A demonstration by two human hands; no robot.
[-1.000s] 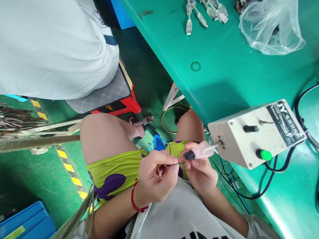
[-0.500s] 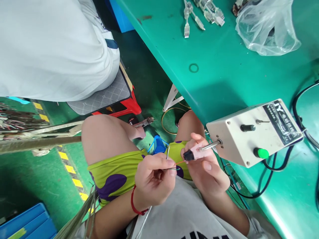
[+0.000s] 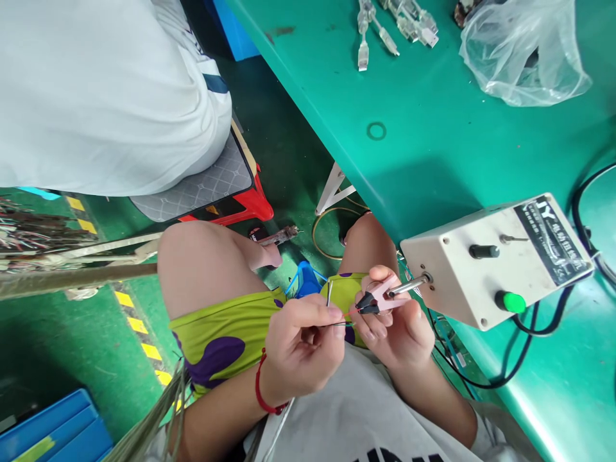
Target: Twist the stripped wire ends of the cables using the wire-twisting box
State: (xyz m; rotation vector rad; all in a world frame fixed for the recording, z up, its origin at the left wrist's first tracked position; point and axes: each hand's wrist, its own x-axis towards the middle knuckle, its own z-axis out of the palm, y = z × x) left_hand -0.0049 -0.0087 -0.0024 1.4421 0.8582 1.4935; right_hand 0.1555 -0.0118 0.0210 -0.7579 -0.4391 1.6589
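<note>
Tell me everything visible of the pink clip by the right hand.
The clip looks like plastic: two pale pink arms spread in a V, with black tips. It sits at the end of the metal rod that juts from the white box, tips pointing toward the left hand. The right hand curls close around it; exact contact is hard to tell.

Table (image 3: 409,122): open lane over knee-side edge, USB cables (image 3: 408,23) to white box (image 3: 495,276); shaft (image 3: 410,285) and clip (image 3: 379,296) jut past edge, blocking.

Seemingly wires (image 3: 345,323) in left fingers (image 3: 331,312)
</note>
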